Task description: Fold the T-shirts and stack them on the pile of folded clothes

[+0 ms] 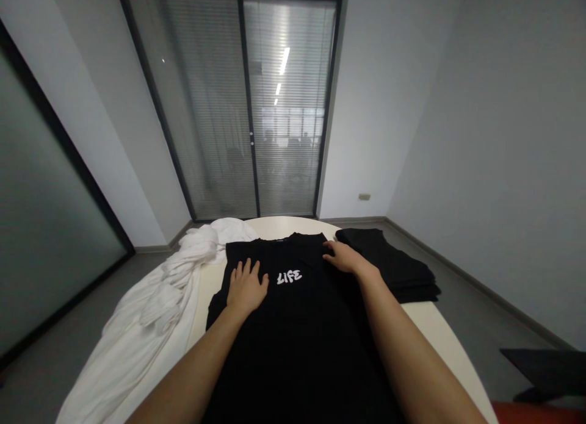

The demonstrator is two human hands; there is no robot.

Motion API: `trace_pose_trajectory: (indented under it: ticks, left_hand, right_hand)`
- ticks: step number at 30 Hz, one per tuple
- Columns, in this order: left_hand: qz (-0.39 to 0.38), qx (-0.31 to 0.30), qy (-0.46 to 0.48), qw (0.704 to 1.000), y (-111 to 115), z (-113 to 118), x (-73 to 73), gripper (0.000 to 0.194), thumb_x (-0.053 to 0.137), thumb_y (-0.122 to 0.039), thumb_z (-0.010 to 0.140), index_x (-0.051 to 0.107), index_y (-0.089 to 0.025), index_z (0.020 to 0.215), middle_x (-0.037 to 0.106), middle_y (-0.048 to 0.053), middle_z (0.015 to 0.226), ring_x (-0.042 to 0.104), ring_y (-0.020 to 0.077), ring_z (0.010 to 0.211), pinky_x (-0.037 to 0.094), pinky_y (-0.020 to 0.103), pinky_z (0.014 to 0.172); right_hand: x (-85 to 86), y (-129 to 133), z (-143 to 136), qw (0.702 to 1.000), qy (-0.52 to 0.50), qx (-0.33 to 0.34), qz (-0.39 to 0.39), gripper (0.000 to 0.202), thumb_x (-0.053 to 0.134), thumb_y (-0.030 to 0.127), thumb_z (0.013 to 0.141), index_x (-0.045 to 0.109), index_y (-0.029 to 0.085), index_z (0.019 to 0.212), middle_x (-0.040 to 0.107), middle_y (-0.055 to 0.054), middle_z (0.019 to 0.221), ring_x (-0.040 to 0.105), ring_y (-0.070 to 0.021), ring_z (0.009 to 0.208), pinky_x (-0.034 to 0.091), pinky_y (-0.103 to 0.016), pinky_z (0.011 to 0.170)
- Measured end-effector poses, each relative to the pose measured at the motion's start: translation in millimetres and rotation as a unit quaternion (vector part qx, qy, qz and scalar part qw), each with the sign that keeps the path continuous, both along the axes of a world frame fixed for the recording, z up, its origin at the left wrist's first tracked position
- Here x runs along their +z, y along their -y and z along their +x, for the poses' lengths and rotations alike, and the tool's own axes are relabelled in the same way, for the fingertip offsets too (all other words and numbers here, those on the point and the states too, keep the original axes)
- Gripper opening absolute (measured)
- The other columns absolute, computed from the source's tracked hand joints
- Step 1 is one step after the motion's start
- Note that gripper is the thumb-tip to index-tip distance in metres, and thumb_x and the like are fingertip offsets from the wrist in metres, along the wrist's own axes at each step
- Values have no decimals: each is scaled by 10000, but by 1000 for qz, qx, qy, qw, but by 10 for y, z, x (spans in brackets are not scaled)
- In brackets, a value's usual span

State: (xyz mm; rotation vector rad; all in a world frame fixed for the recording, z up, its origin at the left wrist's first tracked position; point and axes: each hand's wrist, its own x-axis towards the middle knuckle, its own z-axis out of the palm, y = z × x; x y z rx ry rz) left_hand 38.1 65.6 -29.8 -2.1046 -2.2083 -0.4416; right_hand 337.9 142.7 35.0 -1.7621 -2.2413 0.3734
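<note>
A black T-shirt (pixel 297 338) with white lettering on it lies spread out across the table, its neckline at the far end. My left hand (pixel 247 287) rests flat on the shirt's left part, fingers spread, just left of the lettering. On the upper right side of the shirt is my right hand (pixel 341 255), its fingers stretched toward the left and touching the cloth near the shoulder. Neither hand grips anything that I can make out. The shirt's near end runs out of view between my forearms.
A rumpled white cloth (pixel 169 296) covers the left of the pale table (pixel 433 326) and hangs over its edge. Folded black garments (pixel 394 265) are stacked at the right, close to my right forearm. A dark object (pixel 549 369) stands beyond the table at lower right.
</note>
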Motion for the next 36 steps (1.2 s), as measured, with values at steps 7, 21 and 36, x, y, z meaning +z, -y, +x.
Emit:
trace_pose_trajectory:
  ticks: [7, 21, 36]
  left_hand:
    - [-13, 0, 5, 1000, 14, 17, 39, 603, 407, -451, 952, 498, -127, 1452, 382, 176, 1562, 307, 387, 1453, 253, 514, 1166]
    - [-16, 5, -20, 1000, 16, 12, 42, 596, 399, -456, 964, 484, -145, 1465, 388, 148, 1566, 330, 365, 1446, 257, 491, 1170]
    - [-24, 8, -16, 1000, 36, 34, 84, 592, 405, -457, 967, 473, -159, 1474, 374, 145, 1573, 310, 359, 1458, 252, 483, 1175]
  right_hand:
    - [-323, 128, -341, 995, 71, -2, -71, 830, 360, 739, 912, 237, 261, 1579, 140, -93, 1657, 57, -339, 1521, 64, -567, 1196]
    - [116, 266, -398, 968, 138, -180, -110, 473, 459, 303, 978, 517, 118, 1409, 542, -263, 1379, 577, -366, 1233, 471, -499, 949]
    - [171, 274, -269, 971, 162, -169, -53, 400, 432, 171, 949, 633, 90, 1285, 598, -256, 1314, 586, -343, 1215, 464, -448, 947]
